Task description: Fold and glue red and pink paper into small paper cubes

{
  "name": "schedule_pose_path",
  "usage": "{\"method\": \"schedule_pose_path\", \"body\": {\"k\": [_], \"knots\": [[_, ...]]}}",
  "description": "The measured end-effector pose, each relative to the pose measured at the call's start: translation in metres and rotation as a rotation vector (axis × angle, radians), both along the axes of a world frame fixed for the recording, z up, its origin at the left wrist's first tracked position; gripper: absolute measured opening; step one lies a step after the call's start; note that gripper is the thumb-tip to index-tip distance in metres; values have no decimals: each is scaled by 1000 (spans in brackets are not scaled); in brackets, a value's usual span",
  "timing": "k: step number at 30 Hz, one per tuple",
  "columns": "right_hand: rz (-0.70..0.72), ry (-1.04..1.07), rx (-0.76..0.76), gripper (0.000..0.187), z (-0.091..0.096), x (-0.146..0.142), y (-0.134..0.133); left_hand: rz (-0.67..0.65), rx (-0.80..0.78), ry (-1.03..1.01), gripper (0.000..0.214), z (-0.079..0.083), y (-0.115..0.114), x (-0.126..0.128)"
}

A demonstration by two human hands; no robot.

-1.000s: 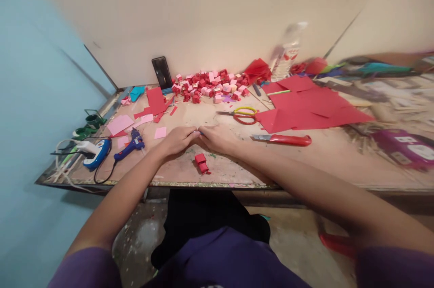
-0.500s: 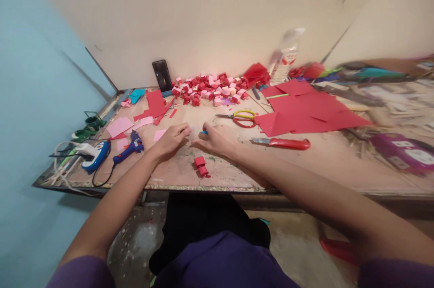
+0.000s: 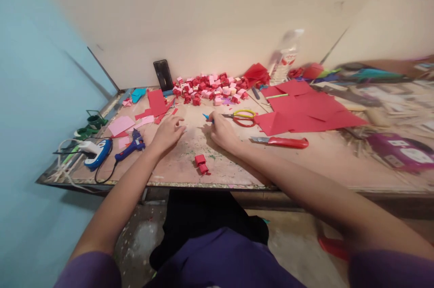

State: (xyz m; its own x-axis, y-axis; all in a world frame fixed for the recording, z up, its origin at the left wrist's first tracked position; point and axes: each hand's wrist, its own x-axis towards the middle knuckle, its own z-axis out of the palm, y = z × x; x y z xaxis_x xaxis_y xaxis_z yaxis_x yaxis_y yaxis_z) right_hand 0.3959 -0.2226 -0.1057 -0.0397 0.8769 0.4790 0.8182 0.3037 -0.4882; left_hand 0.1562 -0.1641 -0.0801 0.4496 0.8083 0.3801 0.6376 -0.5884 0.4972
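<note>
My right hand (image 3: pixel 222 130) is closed around a slim blue pointed thing (image 3: pixel 206 117); only its tip shows beyond the fingers, so I cannot tell its kind. Just beside that hand lie scissors (image 3: pixel 243 117) with yellow and red handles. My left hand (image 3: pixel 168 132) rests low over the table, fingers apart, holding nothing. It is near some pink and red paper scraps (image 3: pixel 145 120). Two small joined red paper cubes (image 3: pixel 202 164) lie between my forearms, close to the table's front edge.
Many red and pink paper cubes (image 3: pixel 210 89) are heaped at the back, beside a leaning phone (image 3: pixel 163 75). Red paper sheets (image 3: pixel 305 109) and a red-handled utility knife (image 3: pixel 281 142) lie right. On the left are a blue glue gun (image 3: pixel 132 147) and a power strip (image 3: pixel 99 154).
My hands have moved apart. The right one went a little right and away from me with the blue thing; the left one's fingers have spread.
</note>
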Motion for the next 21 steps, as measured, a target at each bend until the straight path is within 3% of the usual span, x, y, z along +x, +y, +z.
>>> {"method": "schedule_pose_path", "body": {"k": [4,7,10,13,16,21], "knots": [[51,47,89,21,-2,4,5,38,55,-77,25,15,-9,-1],[60,84,150,28,-4,5,7,-47,49,-71,28,19,-31,-2],[62,109,184,34,-7,5,9,-225,0,14,55,11,-65,-3],[55,129,199,35,-8,5,9,-232,-20,154,82,-2,-96,-2],[49,128,204,35,-8,5,9,-213,-37,227,86,-9,-110,2],[43,109,204,40,-9,6,9,-249,-79,191,80,-10,-113,5]]}}
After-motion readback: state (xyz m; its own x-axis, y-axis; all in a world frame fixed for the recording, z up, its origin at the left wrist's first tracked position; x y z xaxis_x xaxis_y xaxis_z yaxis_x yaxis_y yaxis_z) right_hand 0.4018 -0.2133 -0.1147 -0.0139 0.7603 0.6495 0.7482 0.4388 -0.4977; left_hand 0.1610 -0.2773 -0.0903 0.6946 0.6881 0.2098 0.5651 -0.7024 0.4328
